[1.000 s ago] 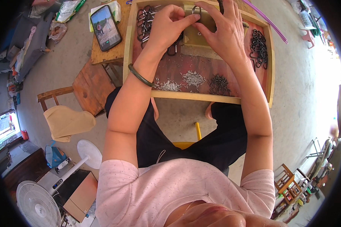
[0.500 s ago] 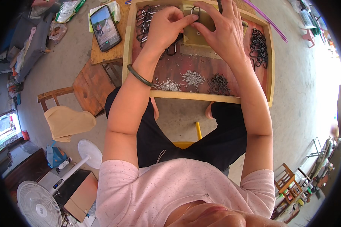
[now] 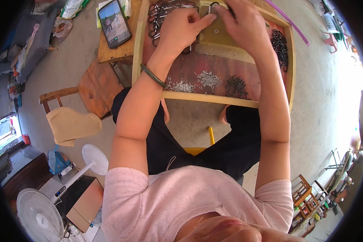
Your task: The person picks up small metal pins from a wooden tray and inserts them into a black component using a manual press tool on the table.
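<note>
My left hand [image 3: 185, 25] and my right hand [image 3: 241, 25] meet at the far side of a wooden-rimmed work tray [image 3: 213, 98] with a reddish mat. Together they pinch a small metal clip [image 3: 212, 7] over a tan block [image 3: 220, 35]. My left wrist wears a dark green bangle [image 3: 154, 76]. My fingers hide most of the clip. A heap of metal clips [image 3: 160, 11] lies just left of my left hand. Dark rings [image 3: 280, 42] are piled to the right of my right forearm.
Three small piles of pins [image 3: 209, 79] lie on the mat near the tray's front rim. A phone [image 3: 114, 22] rests on a wooden stool at the left. A chair with a tan cushion [image 3: 71, 126] and a white fan [image 3: 39, 215] stand lower left. A purple rod [image 3: 289, 23] lies at the upper right.
Both hands have crept slightly toward the tray's far edge while keeping hold of the clip. Nothing else has moved.
</note>
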{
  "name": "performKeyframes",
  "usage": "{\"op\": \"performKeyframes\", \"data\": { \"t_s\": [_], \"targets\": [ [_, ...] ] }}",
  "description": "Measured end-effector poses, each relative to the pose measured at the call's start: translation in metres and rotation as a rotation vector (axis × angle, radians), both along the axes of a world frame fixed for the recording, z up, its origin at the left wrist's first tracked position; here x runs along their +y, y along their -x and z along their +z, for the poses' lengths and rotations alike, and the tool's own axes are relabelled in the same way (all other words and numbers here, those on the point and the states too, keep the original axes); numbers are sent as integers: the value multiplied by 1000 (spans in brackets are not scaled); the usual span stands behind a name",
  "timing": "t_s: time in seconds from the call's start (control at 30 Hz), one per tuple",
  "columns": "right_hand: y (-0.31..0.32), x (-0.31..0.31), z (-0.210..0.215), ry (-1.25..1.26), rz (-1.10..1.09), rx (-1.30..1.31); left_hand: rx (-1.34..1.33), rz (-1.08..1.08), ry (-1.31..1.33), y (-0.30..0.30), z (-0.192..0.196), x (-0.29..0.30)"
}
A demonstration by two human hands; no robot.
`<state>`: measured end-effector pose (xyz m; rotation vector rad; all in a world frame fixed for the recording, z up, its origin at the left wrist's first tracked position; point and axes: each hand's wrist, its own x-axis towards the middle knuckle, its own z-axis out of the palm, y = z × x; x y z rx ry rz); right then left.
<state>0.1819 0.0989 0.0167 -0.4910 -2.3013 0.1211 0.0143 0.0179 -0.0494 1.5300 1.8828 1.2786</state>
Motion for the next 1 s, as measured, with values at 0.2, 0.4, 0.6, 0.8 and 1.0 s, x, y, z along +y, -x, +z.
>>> {"op": "performKeyframes", "data": {
  "t_s": [0.2,0.4,0.6,0.8,1.0],
  "targets": [
    [7,-11,2,83,-4,-54,525,142,-97,-9,22,-11],
    [8,-11,-4,176,1,-65,960,549,-756,7,22,6],
    [8,-9,-3,115,55,-26,836,283,-432,4,45,-18],
    [10,-9,-1,134,47,-24,830,270,-383,4,49,-18],
    [10,-9,1,162,51,-40,808,272,-375,2,51,-19]
  ]
}}
